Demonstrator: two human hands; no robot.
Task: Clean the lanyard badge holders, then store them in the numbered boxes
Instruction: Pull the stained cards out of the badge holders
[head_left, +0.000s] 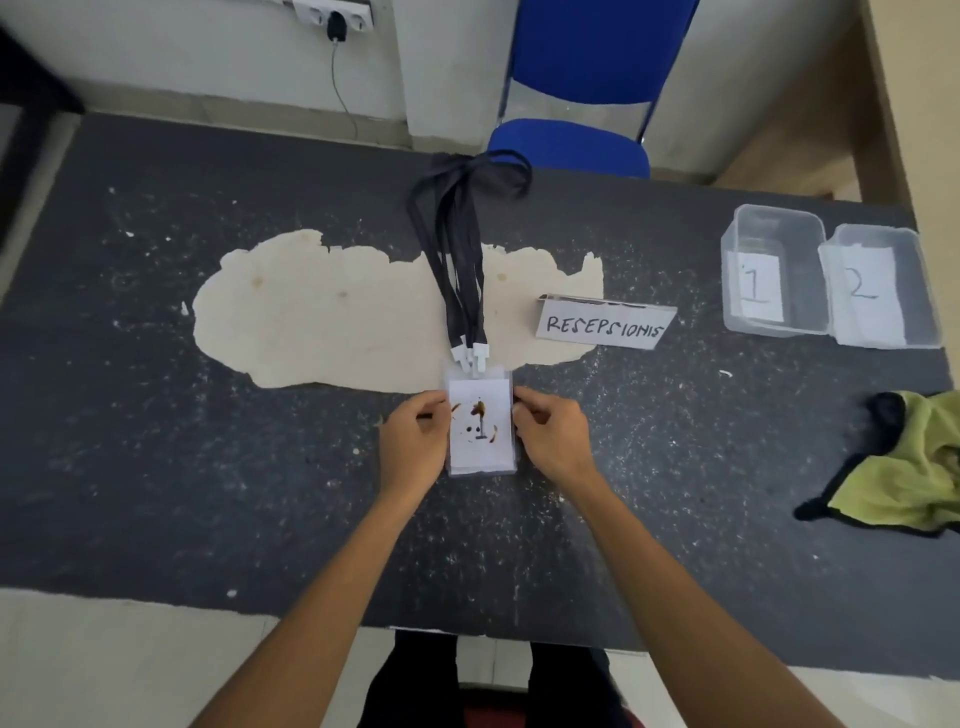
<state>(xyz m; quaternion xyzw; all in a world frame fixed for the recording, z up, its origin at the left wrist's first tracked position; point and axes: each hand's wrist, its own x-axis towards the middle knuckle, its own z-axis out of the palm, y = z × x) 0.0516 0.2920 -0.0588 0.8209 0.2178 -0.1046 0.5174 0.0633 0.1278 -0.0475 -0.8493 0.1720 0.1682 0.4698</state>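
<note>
Badge holders: a stack of clear holders (481, 423) lies flat on the bench (156, 467), near its front edge, directly before the person; the top card bears a handwritten "1".
Soiling: brown smears and dots sit over the top card, so cleaning looks not yet begun on this piece.
Lanyards: dark straps (457, 249) run from white clips at the holders' top edge away to the bench's far edge, bunched in a loop there.
Left hand (413, 447): fingertips curled against the left edge of the stack; grip nearly closed, pinching or steadying, which of the two I cannot tell.
Right hand (553, 439): same posture on the right edge; grip likewise uncertain.
Cloth: yellow-green rag with dark trim (904, 467) lies at the right side, well apart from both hands, untouched.
Box 1 (774, 270): clear tub, paper label "1", looks empty.
Box 2 (878, 286): clear tub just beside it, label "2", looks empty.
Sign: card reading "RESEPSIONIS" (605, 325), between the lanyards and the boxes.
Progress (judged): start of the task; wiping and all storing remain.
Unclear: number of holders in the stack; lower cards' numbers hidden; rag's right part cut off by the frame; box floors partly screened by labels.
</note>
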